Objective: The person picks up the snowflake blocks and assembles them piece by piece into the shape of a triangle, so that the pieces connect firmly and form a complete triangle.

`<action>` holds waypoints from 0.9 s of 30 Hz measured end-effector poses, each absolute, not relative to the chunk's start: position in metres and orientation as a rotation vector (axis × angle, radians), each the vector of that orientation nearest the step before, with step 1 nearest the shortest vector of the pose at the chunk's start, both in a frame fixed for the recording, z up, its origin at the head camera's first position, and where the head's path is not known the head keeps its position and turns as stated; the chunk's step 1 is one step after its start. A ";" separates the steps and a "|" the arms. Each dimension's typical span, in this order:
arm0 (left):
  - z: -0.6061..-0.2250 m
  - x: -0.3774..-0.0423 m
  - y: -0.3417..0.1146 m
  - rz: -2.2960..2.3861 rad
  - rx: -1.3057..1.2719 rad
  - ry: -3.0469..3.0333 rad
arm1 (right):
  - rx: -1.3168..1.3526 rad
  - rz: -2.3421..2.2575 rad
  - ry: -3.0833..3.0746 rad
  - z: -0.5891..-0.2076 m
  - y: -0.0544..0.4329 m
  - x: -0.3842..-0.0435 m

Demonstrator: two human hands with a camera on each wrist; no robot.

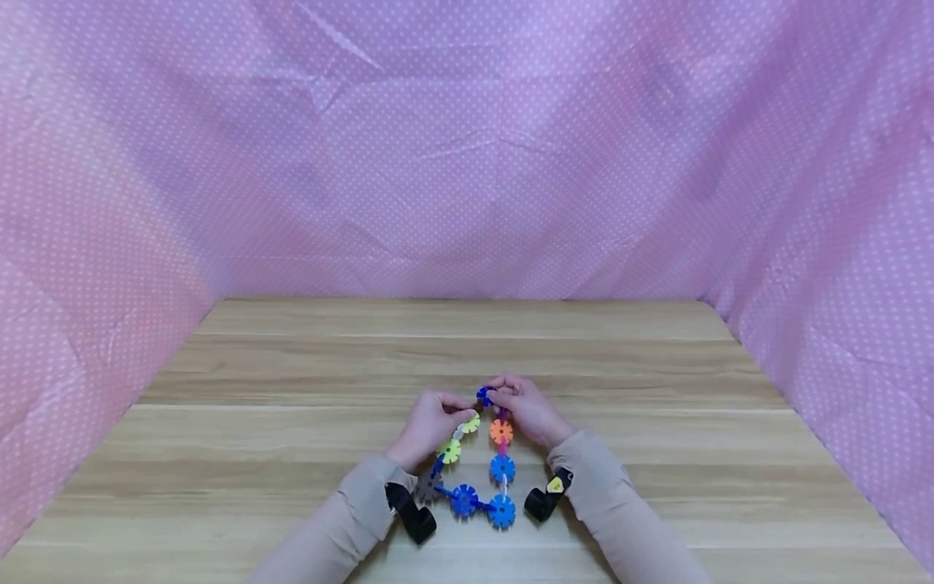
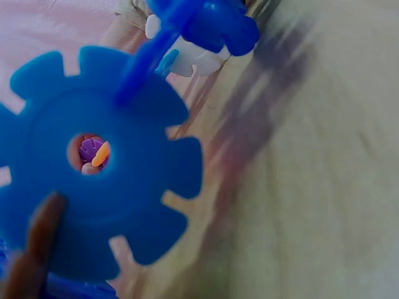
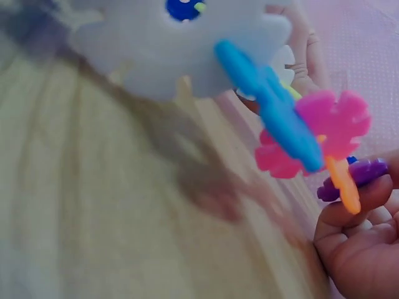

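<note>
A chain of plastic interlocking snowflake discs is bent into a loop between both hands in the head view. My left hand [image 1: 426, 426] pinches the loop's upper left, thumb and fingers at a yellow-green disc [image 1: 471, 422]. At the top, my right hand [image 1: 531, 411] grips a dark blue disc [image 1: 483, 396] with its fingertips. Below it hang an orange disc [image 1: 501, 431] and a blue disc [image 1: 502, 468]. Fingers of the right hand also meet a purple disc [image 3: 365, 176] in the right wrist view, where a white disc [image 3: 149, 53] covers part of the left hand [image 3: 308, 53].
Along the near side of the loop are more blue discs [image 1: 464, 501] and a brown disc [image 1: 428, 487] by the left wrist. Black camera straps [image 1: 412, 513] circle both wrists. Pink dotted cloth [image 1: 467, 162] walls in the wooden table [image 1: 292, 357] at back and sides.
</note>
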State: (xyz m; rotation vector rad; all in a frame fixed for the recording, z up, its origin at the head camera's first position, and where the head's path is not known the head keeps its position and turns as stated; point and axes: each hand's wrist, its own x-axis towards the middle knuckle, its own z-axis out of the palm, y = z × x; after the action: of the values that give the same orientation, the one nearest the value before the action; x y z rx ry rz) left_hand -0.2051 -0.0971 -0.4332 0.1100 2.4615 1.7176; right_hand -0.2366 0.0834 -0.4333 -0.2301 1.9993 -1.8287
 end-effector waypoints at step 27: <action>-0.430 -0.225 -0.126 1.696 0.205 2.167 | -0.528 -1.502 2.262 -0.428 0.084 -0.237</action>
State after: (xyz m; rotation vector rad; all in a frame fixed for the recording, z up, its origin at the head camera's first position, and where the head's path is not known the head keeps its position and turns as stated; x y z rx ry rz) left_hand -0.2252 -0.1256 -0.4298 0.2045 2.1671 1.6955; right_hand -0.2372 0.0835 -0.4282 -0.5284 2.2620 -1.5018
